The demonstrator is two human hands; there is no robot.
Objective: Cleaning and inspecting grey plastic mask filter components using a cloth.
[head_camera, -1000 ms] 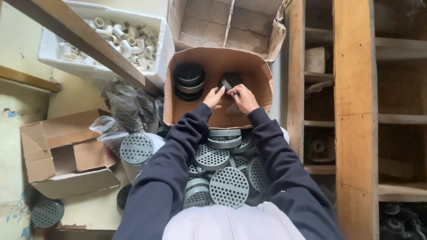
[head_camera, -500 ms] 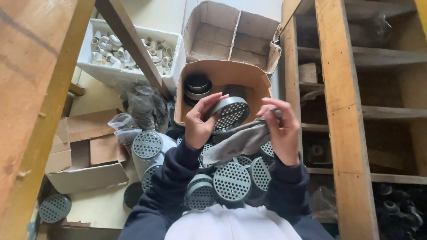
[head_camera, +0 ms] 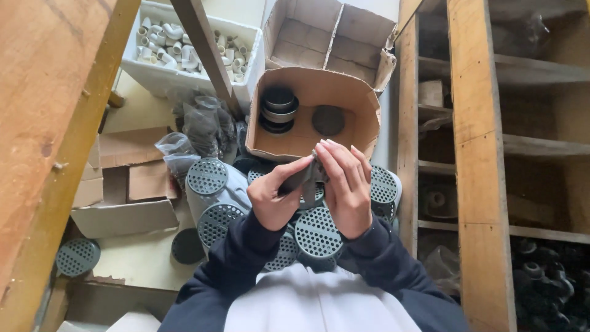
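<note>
Both hands are raised together in the middle of the frame, closed on a grey perforated round plastic strainer disc [head_camera: 305, 176] that is turned nearly edge-on to the camera. The left hand [head_camera: 278, 198] pinches its lower left edge between thumb and fingers, and the right hand [head_camera: 345, 187] wraps its fingers over the right side, hiding most of it. Half a second ago the disc faced the camera flat in the left hand while the right hand held something thin off to the side; now the disc has been rotated on edge and the right hand has come in to join the grip, so the piece looks to be under close handling or inspection rather than being set down. It is held just in front of the open brown cardboard box [head_camera: 310, 138] in the upper middle, which holds a stack of dark round rings [head_camera: 278, 109] at its left and a single dark disc [head_camera: 327, 120] at its right. Below the hands, a heap of matching grey perforated discs [head_camera: 317, 232] fills the lap area. A white tray of small white pipe fittings [head_camera: 184, 46] sits at upper left, wooden shelving [head_camera: 476, 154] stands at the right, and one stray disc [head_camera: 77, 257] lies at lower left.
</note>
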